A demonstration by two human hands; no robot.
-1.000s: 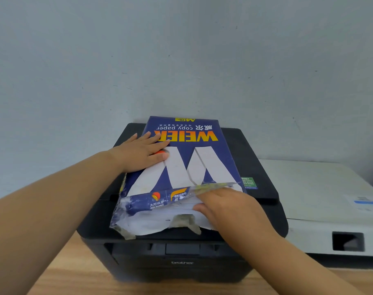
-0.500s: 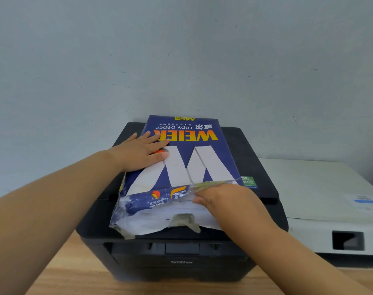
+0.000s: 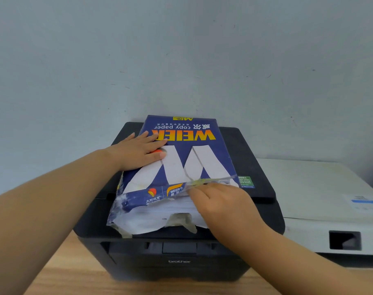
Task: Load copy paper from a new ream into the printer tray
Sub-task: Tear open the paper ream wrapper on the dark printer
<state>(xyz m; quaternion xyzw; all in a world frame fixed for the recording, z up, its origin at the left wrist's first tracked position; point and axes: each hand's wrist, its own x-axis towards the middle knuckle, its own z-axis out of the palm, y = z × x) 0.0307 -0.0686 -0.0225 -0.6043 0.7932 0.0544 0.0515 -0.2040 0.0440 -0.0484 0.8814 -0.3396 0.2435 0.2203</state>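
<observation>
A plain pale grey-blue wall (image 3: 181, 50) with a few faint scuffs fills the upper half of the view, and a wooden surface (image 3: 60, 273) shows along the bottom. On the surface stands a black printer (image 3: 253, 158); its lower front, with a small brand word, is soft and dim, and no paper tray can be made out as a separate part. Just to its right sits a white machine (image 3: 321, 188), cut off by the frame edge, its label too blurred to read.

The ream of copy paper (image 3: 187, 158), in a blue wrapper with large white and orange lettering that reads upside down from here, lies flat on top of the printer. Its near end is torn open, with ragged wrapper hanging over the printer's front edge and white sheet edges (image 3: 160, 211) exposed.

The left hand (image 3: 138, 154) lies flat, fingers spread, pressing on the ream's far left part; it grips nothing. The right hand (image 3: 221, 201) is at the torn near end, fingers curled under the loose wrapper flap. The fingertips are hidden by the flap and the hand's own back, so whether the grip has closed on paper or wrapper cannot be told.
</observation>
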